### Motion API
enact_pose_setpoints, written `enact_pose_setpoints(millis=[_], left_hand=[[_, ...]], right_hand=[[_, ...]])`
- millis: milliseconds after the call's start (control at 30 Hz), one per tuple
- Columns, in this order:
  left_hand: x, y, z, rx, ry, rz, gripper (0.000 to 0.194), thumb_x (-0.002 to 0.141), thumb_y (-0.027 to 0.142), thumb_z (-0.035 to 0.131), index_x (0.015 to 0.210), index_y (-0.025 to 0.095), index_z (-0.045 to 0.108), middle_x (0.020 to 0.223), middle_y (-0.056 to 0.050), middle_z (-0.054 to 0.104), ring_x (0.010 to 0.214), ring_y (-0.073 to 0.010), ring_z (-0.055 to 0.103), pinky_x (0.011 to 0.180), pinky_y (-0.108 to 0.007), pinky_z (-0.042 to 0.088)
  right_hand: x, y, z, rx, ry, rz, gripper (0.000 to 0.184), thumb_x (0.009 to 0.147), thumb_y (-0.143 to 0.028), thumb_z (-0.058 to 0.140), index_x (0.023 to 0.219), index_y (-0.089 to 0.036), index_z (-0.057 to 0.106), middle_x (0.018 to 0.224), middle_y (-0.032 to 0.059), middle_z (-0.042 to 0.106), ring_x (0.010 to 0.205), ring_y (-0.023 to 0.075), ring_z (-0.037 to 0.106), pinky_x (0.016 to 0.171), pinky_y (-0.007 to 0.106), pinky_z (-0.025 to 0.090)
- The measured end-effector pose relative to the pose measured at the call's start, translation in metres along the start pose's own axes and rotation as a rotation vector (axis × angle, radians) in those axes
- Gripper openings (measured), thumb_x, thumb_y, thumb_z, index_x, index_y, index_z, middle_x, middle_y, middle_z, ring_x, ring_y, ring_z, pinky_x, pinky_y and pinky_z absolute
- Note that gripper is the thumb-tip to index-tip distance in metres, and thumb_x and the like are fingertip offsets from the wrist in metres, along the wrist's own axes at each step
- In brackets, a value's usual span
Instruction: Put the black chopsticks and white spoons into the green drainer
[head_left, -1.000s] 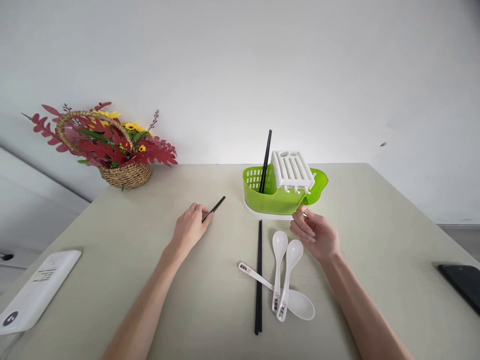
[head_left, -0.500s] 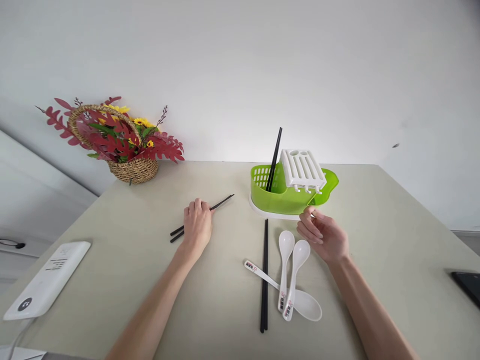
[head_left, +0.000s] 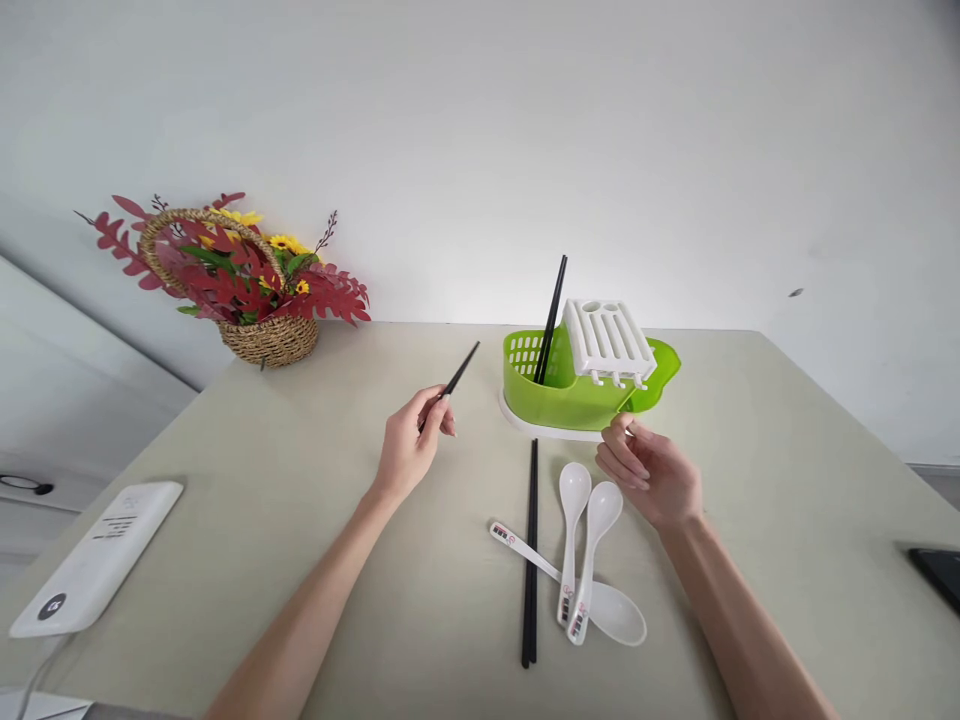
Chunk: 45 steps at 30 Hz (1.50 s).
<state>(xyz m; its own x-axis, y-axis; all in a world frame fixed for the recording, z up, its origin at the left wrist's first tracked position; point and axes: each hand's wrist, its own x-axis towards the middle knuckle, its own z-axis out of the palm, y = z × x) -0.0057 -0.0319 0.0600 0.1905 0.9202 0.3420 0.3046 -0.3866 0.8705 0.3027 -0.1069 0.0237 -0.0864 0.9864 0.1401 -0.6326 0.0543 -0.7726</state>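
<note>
My left hand [head_left: 409, 450] is closed round a pair of black chopsticks [head_left: 459, 372], lifted off the table with the tips pointing up and right toward a green cutlery holder [head_left: 562, 402]. The holder carries a white slotted rack [head_left: 606, 340] and has black chopsticks [head_left: 552, 315] standing in its basket end. My right hand [head_left: 651, 475] rests just in front of the holder, fingers curled and touching its white base, with nothing seen in them. Another black chopstick pair [head_left: 531, 555] and three white spoons [head_left: 581, 555] lie on the table between my arms.
A woven basket of red leaves and yellow flowers [head_left: 244, 285] stands at the back left by the wall. A white device [head_left: 94, 570] lies near the left table edge. A dark phone [head_left: 937, 575] sits at the right edge.
My left hand has picked the chopstick pair up from the table and raised it, tips now angled toward the holder. My right hand has stayed at the holder's base.
</note>
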Motion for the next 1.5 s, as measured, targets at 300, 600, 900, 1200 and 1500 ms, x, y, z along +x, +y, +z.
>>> enact_pose_setpoints(millis=[300, 600, 900, 1200, 1500], left_hand=[[0.002, 0.003, 0.007, -0.788, 0.103, -0.366, 0.042, 0.088, 0.052, 0.08, 0.088, 0.018, 0.056, 0.068, 0.01, 0.024, 0.048, -0.0038, 0.017, 0.041, -0.016, 0.016], [-0.001, 0.002, 0.02, -1.417, 0.154, -0.56, 0.022, 0.105, 0.023, 0.061, 0.085, 0.017, 0.056, 0.065, 0.006, 0.044, 0.059, -0.0068, 0.053, 0.066, -0.021, 0.054], [-0.031, 0.023, 0.056, -1.536, 0.02, -0.738, 0.018, 0.107, 0.025, 0.057, 0.091, 0.018, 0.063, 0.103, -0.002, 0.077, 0.097, -0.0193, 0.075, 0.097, -0.037, 0.057], [-0.053, 0.042, 0.072, -1.419, -0.268, -0.651, 0.028, 0.109, 0.043, 0.053, 0.091, 0.022, 0.057, 0.149, -0.003, 0.066, 0.14, -0.022, 0.059, 0.124, -0.04, 0.036], [-0.053, 0.045, 0.073, -1.314, -0.256, -0.591, 0.031, 0.105, 0.049, 0.059, 0.088, 0.023, 0.053, 0.158, -0.001, 0.057, 0.149, -0.0215, 0.05, 0.124, -0.039, 0.036]], right_hand=[[-0.003, -0.001, 0.002, 0.002, -0.028, -0.01, 0.021, 0.101, -0.032, 0.056, 0.086, -0.022, 0.065, 0.055, -0.0071, 0.029, 0.044, 0.0076, 0.018, 0.046, 0.024, 0.023], [-0.004, -0.005, 0.006, 0.023, -0.066, -0.008, 0.018, 0.102, -0.034, 0.056, 0.091, -0.023, 0.065, 0.056, -0.0084, 0.029, 0.041, 0.0066, 0.017, 0.041, 0.019, 0.029], [-0.014, 0.004, 0.009, 0.052, -0.52, 0.35, 0.024, 0.103, -0.04, 0.06, 0.116, -0.021, 0.058, 0.092, 0.0006, 0.065, 0.04, 0.0069, 0.058, 0.025, 0.015, 0.038], [-0.008, -0.001, 0.041, -0.207, -0.679, 0.613, 0.04, 0.103, -0.038, 0.064, 0.138, -0.022, 0.052, 0.129, 0.0135, 0.065, 0.057, 0.0088, 0.071, 0.033, 0.012, 0.041], [-0.01, 0.0, 0.045, -0.338, -0.658, 0.736, 0.053, 0.094, -0.045, 0.075, 0.137, -0.023, 0.054, 0.141, 0.015, 0.059, 0.06, 0.0083, 0.072, 0.032, 0.012, 0.038]])
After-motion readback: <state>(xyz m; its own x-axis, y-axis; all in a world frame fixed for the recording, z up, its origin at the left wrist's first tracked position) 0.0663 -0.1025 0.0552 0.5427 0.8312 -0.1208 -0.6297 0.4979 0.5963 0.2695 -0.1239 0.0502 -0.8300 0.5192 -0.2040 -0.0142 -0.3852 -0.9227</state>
